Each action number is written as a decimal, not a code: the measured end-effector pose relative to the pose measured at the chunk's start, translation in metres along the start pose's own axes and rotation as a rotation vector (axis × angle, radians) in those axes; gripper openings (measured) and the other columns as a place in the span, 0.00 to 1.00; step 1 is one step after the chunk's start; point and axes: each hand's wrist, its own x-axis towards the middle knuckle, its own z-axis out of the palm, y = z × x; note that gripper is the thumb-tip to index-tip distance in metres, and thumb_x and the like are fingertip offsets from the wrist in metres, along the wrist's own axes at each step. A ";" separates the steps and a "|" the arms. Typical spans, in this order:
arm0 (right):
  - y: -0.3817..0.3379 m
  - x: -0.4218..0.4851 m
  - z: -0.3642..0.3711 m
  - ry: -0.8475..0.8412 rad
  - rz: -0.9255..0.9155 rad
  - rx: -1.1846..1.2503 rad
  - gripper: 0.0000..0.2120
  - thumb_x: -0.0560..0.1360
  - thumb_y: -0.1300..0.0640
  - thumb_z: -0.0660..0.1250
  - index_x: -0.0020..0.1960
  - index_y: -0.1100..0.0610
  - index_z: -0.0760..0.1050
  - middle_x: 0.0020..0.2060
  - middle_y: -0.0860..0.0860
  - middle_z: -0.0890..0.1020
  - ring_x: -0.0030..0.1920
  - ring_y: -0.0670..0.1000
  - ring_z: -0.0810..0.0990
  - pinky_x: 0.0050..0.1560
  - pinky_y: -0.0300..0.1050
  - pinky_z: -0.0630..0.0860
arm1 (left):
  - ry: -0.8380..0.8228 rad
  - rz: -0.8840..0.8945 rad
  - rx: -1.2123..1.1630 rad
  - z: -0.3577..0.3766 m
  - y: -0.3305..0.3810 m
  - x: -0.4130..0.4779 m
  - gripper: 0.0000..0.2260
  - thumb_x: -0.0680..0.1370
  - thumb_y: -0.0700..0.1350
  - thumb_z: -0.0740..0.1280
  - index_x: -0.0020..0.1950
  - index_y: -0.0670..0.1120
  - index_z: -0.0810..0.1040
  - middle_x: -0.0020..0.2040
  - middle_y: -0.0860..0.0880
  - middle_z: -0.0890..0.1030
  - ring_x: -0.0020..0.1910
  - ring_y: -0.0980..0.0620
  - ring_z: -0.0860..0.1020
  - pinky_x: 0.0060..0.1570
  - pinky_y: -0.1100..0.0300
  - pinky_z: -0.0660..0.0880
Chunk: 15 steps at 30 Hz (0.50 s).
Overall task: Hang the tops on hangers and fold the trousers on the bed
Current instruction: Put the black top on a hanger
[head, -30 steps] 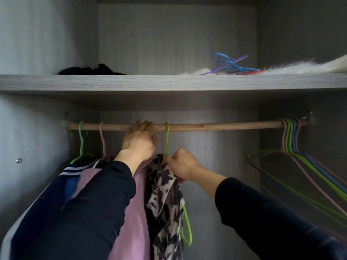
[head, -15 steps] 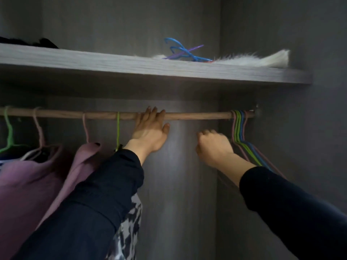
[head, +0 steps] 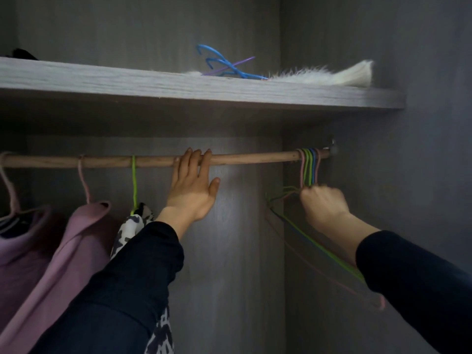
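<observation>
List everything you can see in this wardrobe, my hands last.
rail: one, wooden, running left to right
shelf: one, grey, above the rail
loose hangers: a few, blue and purple, mid shelf
fur: one, white, right of shelf
black cloth: one, far left of shelf
pink tops: two, hung at rail's left
patterned top: one, black and white, hung beside them
empty hangers: several, pink, green, blue, rail's right end
left hand: fingers on rail
right hand: grips empty hangers

Grey wood-grain shelf [head: 102,83], white furry item [head: 332,75] lying on its right end, dark cloth [head: 21,53] at far left; wooden rail [head: 255,158] beneath
</observation>
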 end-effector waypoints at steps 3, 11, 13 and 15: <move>0.004 0.003 -0.011 0.002 0.056 0.186 0.07 0.73 0.57 0.66 0.51 0.56 0.77 0.50 0.55 0.82 0.52 0.59 0.81 0.40 0.45 0.69 | -0.002 -0.007 -0.007 0.000 0.001 0.002 0.29 0.82 0.55 0.52 0.79 0.47 0.46 0.78 0.44 0.51 0.77 0.46 0.45 0.72 0.52 0.33; -0.013 0.015 -0.033 -0.005 0.201 0.791 0.09 0.71 0.59 0.63 0.49 0.61 0.75 0.51 0.63 0.80 0.54 0.65 0.79 0.48 0.50 0.74 | -0.015 -0.025 0.014 0.000 0.003 0.003 0.31 0.81 0.56 0.52 0.79 0.47 0.44 0.78 0.45 0.50 0.76 0.47 0.43 0.70 0.54 0.31; -0.023 0.014 -0.033 -0.002 0.192 0.898 0.10 0.70 0.60 0.62 0.50 0.62 0.76 0.51 0.63 0.81 0.54 0.64 0.79 0.50 0.51 0.75 | -0.035 -0.032 0.006 0.002 0.004 0.003 0.31 0.81 0.57 0.52 0.79 0.48 0.43 0.78 0.45 0.48 0.76 0.48 0.42 0.70 0.54 0.30; -0.032 0.008 -0.031 0.001 0.192 0.965 0.09 0.72 0.60 0.63 0.50 0.61 0.76 0.50 0.62 0.81 0.53 0.63 0.79 0.49 0.51 0.76 | -0.063 -0.042 -0.006 0.002 0.005 0.003 0.31 0.81 0.59 0.50 0.79 0.48 0.41 0.79 0.46 0.46 0.76 0.49 0.40 0.70 0.53 0.29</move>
